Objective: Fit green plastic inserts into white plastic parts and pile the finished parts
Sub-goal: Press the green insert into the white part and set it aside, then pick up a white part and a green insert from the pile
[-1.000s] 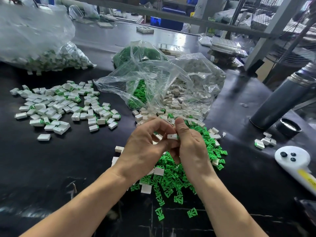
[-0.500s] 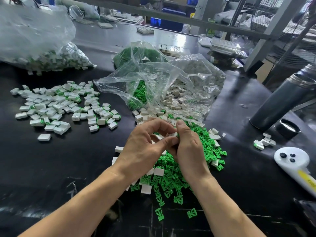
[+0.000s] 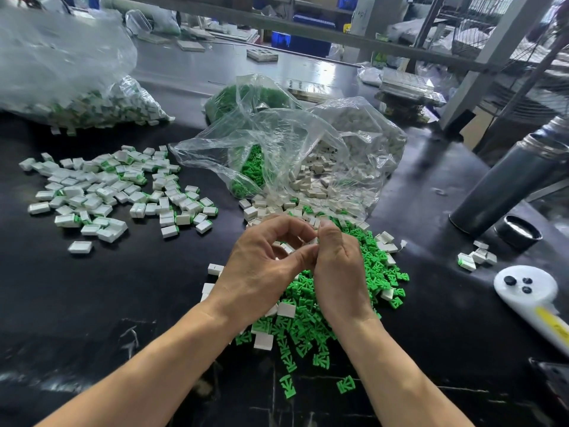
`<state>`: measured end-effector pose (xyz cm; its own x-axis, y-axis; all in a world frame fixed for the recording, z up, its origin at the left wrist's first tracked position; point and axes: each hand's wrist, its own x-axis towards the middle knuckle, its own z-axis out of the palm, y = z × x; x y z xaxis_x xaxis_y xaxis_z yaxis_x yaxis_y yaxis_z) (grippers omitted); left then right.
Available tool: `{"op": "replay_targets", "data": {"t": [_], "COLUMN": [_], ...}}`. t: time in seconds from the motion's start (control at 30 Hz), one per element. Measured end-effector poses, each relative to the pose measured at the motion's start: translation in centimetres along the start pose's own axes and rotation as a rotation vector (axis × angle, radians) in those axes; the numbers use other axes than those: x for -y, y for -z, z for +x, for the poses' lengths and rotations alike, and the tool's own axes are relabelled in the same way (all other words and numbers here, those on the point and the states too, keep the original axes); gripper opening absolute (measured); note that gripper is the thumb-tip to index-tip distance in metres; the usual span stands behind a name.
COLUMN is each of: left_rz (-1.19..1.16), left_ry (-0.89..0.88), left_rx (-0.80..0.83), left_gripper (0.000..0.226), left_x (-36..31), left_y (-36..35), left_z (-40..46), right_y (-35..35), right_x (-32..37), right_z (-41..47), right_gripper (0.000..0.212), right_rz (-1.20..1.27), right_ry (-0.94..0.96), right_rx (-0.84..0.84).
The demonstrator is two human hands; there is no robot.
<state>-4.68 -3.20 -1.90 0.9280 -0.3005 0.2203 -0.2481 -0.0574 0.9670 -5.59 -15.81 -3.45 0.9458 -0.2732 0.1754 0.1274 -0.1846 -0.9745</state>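
Head view: your left hand (image 3: 261, 266) and right hand (image 3: 340, 272) pinch one white part (image 3: 313, 241) between curled fingertips. Finished parts (image 3: 107, 186) lie piled well left of them; many green inserts (image 3: 311, 328) wait beneath your wrists, so plenty remains. No writing is legible.

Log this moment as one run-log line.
step: fitting insert | left hand + right hand: pinching white part | green inserts: loose underneath | finished pile: left

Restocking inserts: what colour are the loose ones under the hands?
Bright green inserts, clearest in the head view.
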Motion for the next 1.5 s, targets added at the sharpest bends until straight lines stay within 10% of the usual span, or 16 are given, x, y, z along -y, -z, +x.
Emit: {"op": "replay_targets", "data": {"t": [0.8, 1.13, 1.5], "left_rz": [-0.040, 0.042, 0.298], "left_ry": [0.010, 0.035, 0.020], "left_rx": [-0.041, -0.109, -0.094], "left_gripper": [0.010, 0.011, 0.015], "left_x": [0.5, 1.1, 1.9], "left_y": [0.7, 2.1, 3.6], "left_z": [0.4, 1.0, 1.4], "right_y": [0.2, 1.5, 1.5], "right_x": [-0.5, -0.4, -0.9], "right_z": [-0.2, 0.0, 0.2], "right_gripper": [0.063, 0.003, 0.003], "right_rz": [-0.067, -0.126, -0.209], "right_ry": [0.019, 0.180, 0.113], "right_rx": [0.024, 0.041, -0.012]}}
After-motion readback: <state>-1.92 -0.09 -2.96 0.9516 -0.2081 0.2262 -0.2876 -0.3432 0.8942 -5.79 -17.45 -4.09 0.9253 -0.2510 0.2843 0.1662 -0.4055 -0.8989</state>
